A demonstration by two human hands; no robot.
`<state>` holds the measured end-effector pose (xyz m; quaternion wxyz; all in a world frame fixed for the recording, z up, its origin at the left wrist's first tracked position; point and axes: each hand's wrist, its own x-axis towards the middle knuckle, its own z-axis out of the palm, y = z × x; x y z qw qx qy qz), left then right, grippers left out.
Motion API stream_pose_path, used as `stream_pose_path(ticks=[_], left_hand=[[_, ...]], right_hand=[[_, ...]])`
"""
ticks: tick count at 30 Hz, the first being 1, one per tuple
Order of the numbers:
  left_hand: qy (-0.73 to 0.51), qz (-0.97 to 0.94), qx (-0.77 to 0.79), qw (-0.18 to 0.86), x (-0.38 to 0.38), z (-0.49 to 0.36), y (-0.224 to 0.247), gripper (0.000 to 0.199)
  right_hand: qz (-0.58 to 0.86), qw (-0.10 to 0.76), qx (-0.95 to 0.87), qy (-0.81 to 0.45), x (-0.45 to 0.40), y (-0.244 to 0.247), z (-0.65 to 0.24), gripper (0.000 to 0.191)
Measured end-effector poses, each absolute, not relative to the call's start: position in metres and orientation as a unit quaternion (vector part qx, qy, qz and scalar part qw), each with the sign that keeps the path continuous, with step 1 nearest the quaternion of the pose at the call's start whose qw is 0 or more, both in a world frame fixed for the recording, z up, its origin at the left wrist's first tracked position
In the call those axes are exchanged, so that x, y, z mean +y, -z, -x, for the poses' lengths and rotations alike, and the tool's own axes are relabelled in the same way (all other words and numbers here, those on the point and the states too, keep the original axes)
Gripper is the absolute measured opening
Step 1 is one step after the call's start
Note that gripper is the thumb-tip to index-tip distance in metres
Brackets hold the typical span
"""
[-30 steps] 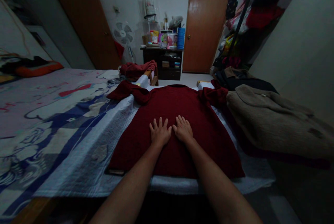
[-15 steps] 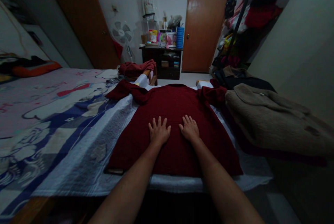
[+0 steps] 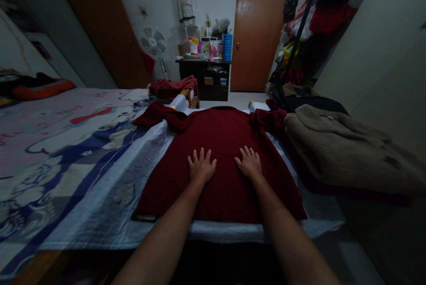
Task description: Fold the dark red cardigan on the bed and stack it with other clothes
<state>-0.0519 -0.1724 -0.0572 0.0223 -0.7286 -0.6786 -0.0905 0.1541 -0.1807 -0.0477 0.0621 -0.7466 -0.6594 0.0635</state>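
On the left you are having a wide printed blanket, smooth and flat, showing pink, white and blue patches with a red bow shape. An orange-and-black bundle is lying at its far left edge. Next to the blanket, a pale, quilted-looking cloth is sloping up in soft ridges and running beneath the garment. Far behind, a crumpled reddish cloth is draping over a wooden piece.

In the middle, the dark red garment is lying spread on the pale cloth, its matte body widening from a curved far neckline to a nearly straight near hem. Its left sleeve is reaching out in loose folds toward the blanket; its right sleeve is bunching near the coat. A small pale strip is showing at the near left corner.

Your left hand is resting palm down on the garment, open with fingers fanned, gripping nothing. Your right hand is lying likewise farther right, open, fingers a little closer together, also gripping nothing.

On the right, a thick, fuzzy taupe coat is sitting in a rounded, folded heap.
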Motion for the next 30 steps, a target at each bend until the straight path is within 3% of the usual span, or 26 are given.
stream_pose_path(ticks=[11, 30], left_hand=[[0.088, 0.727, -0.681, 0.009, -0.173, 0.051, 0.053, 0.062], [0.099, 0.728, -0.679, 0.016, -0.173, 0.052, 0.056, 0.061]], right_hand=[[0.779, 0.038, -0.624, -0.047, -0.19, 0.047, -0.162, 0.071], [0.753, 0.045, -0.656, -0.021, -0.243, 0.049, -0.16, 0.066]])
